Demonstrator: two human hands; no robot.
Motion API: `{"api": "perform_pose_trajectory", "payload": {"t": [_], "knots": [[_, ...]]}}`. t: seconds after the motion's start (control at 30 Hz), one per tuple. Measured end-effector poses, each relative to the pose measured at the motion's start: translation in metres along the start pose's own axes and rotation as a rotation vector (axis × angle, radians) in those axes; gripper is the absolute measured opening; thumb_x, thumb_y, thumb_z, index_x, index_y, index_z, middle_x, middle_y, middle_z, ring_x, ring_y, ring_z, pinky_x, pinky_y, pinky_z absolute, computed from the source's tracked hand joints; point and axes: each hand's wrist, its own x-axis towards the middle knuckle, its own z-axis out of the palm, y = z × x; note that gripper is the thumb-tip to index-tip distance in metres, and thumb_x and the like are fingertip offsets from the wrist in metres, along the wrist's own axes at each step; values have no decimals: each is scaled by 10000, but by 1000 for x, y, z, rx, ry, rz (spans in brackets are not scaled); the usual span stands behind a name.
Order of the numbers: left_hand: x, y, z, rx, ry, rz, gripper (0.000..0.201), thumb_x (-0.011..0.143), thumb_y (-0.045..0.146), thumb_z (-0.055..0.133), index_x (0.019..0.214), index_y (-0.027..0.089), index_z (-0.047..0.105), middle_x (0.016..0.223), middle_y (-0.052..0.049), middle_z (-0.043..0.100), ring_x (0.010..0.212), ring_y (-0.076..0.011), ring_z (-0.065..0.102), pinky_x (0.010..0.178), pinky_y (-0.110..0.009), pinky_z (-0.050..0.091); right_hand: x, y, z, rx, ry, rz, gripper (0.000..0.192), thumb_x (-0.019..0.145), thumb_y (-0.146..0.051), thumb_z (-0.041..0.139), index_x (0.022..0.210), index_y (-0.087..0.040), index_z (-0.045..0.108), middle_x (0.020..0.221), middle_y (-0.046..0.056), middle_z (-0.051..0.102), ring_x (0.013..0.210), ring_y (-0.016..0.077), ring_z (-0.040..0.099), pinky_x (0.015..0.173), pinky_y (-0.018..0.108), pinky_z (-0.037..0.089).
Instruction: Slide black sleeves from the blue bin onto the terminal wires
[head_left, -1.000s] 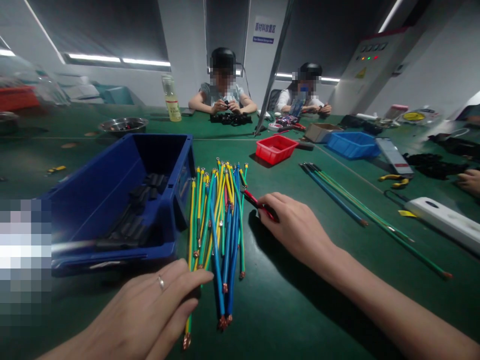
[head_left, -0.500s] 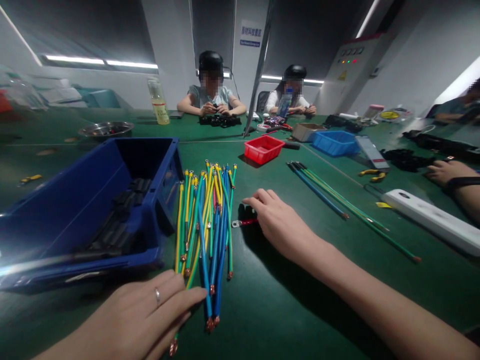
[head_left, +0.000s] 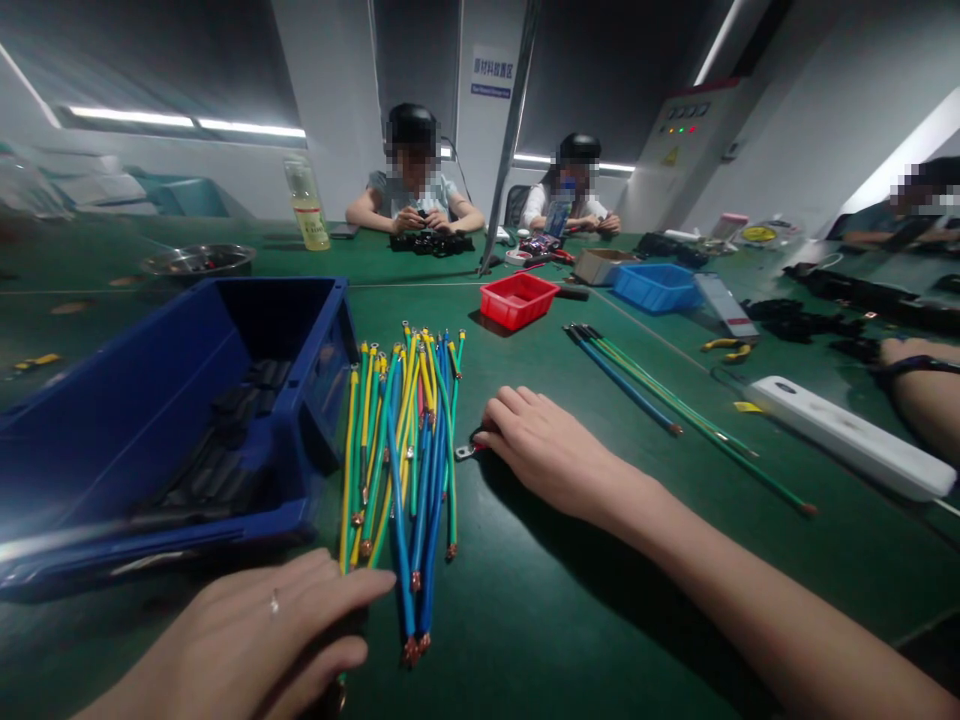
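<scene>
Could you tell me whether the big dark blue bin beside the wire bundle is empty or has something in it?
Not empty. The dark blue bin holds a layer of black tube-like pieces along its bottom; most of its depth is unfilled.

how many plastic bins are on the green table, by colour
Dark blue plastic bin holding black tubes: 1
Small red plastic tray: 1
Light blue plastic tray: 1
Total: 3

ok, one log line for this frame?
left hand: flat on near ends of yellow-green and blue wire bundle | right hand: covering red lugged wire | blue plastic bin: left of bundle
</scene>
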Motion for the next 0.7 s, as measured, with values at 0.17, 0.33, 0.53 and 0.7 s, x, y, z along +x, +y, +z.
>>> {"api": "perform_pose_trajectory", "payload": {"t": [0.17, 0.33, 0.53, 0.7], "knots": [[-8, -3, 3, 13, 48, -72, 344, 1026, 516, 406, 1229, 309, 592, 882, 31, 790, 704, -102, 755, 620, -98, 563, -2, 4, -1, 37, 22, -62, 268, 992, -431, 524, 954, -169, 564, 957, 63, 602, 835, 196, 502, 738, 339, 405], [-12, 1, 9, -110, 101, -196, 368, 1007, 552, 436, 1265, 321, 559, 858, 46, 790, 666, -98, 756, 607, -91, 569, 2, 5, -1, 109, 47, -69, 165, 1013, -311, 511, 938, -167, 543, 925, 62, 640, 821, 179, 546, 724, 307, 414], [-10, 5, 10, -209, 152, -239, 285, 1007, 528, 469, 1186, 327, 562, 775, 80, 768, 533, -71, 710, 551, -67, 549, -1, -8, -2, 180, 296, -164, 321, 1087, -336, 270, 1034, -161, 534, 854, 52, 660, 684, 148, 545, 583, 278, 326], [-9, 3, 6, -134, 81, -228, 316, 991, 539, 485, 1192, 322, 596, 918, 40, 787, 713, -111, 767, 683, -99, 583, -7, -22, -6, 126, 525, -327, 318, 1070, -328, 338, 1004, -131, 579, 814, 54, 638, 688, 147, 497, 600, 277, 348]]}}
